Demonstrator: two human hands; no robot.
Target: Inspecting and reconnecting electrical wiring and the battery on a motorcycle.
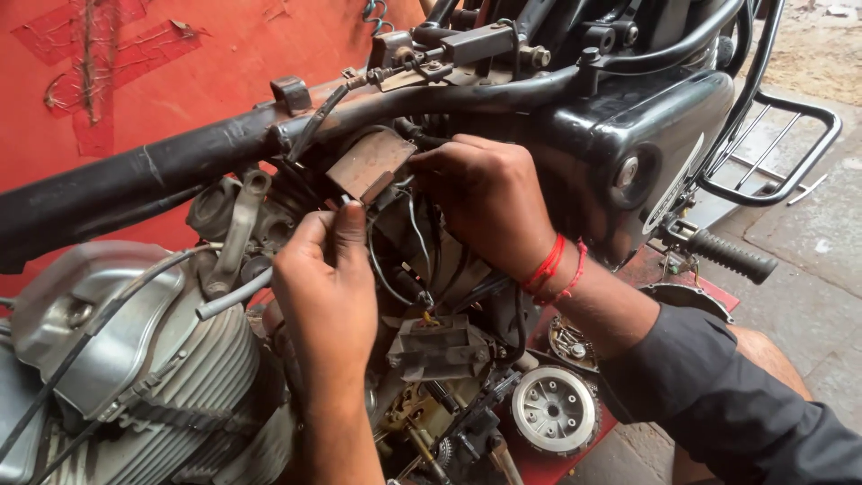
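Observation:
Both my hands work under the black frame tube (pixel 135 175) of a stripped motorcycle. My left hand (pixel 328 287) reaches up from below, its thumb and fingertips pinching the lower edge of a small brown rectangular part (pixel 368 163) hanging from the tube. My right hand (pixel 489 202), with red thread at the wrist, curls in from the right. Its fingers are tucked behind that brown part among black and grey wires (pixel 409 251); what they grip is hidden.
A finned silver engine cylinder (pixel 171 368) fills the lower left. The black side box (pixel 628 153) and a rubber-covered kick lever (pixel 727 256) sit right. A small white ribbed wheel (pixel 552 410) lies on a red platform below. A red wall stands behind.

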